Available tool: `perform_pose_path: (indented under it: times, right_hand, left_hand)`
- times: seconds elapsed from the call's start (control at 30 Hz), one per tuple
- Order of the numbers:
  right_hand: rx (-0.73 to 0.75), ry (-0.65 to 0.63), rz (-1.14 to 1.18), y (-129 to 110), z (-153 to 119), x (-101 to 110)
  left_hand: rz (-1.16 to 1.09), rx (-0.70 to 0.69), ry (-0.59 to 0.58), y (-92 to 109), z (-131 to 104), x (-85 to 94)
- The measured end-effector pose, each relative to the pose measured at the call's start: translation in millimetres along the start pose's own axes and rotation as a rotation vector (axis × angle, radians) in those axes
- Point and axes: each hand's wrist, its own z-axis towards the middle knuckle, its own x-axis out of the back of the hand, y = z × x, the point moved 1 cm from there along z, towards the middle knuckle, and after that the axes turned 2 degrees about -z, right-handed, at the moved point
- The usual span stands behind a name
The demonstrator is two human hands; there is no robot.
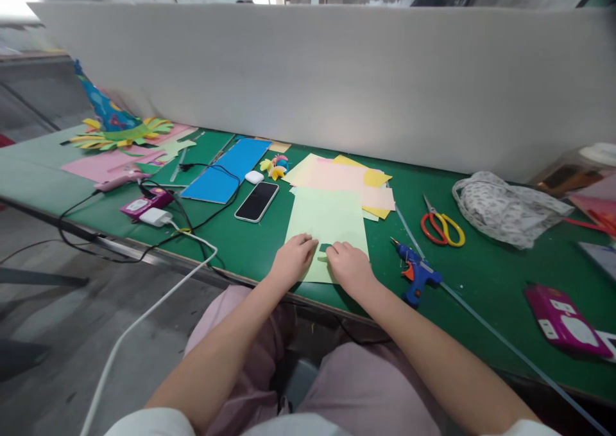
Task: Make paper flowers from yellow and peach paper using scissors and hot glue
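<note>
A light green sheet of paper (330, 214) lies in front of me at the table's near edge. On its lower part rests my left hand (294, 257), with the fingers curled together and pressed on the paper. Opposite it, my right hand (350, 266) has its fingertips closed at a small light green flap (322, 256). Between the two hands, a dark gap in the sheet shows the green table. My fingers partly cover the flap and the gap. More paper sheets, pink (332, 174) and yellow (378, 178), lie beyond the green one.
Right of the paper are a blue glue gun (416, 270), scissors (440, 221), a patterned cloth bundle (505, 205) and a magenta power box (565, 317). To the left lie a phone (257, 201), an earbud case (254, 177), blue card (228, 169), cables and a decorated cone hat (113, 112).
</note>
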Motion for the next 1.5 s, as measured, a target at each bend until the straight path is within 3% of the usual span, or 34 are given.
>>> perform_pose_path:
  times: [0.53, 1.1, 1.4, 1.5]
  right_hand:
    - [-0.017, 0.029, -0.001, 2, -15, 0]
    - [0.124, 0.314, 0.062, -8, -60, -6]
    - [0.227, 0.418, 0.165, -11, -93, 1]
    - [0.252, 0.428, 0.366, -5, -104, 16]
  left_hand:
    - [-0.013, -0.088, -0.047, 1, -3, -0.8]
    - [-0.025, -0.076, -0.1, 1, -4, -1.1]
    - [-0.224, -0.014, -0.096, 4, -4, 1.5]
    - [-0.373, 0.044, -0.063, 3, -3, 0.9]
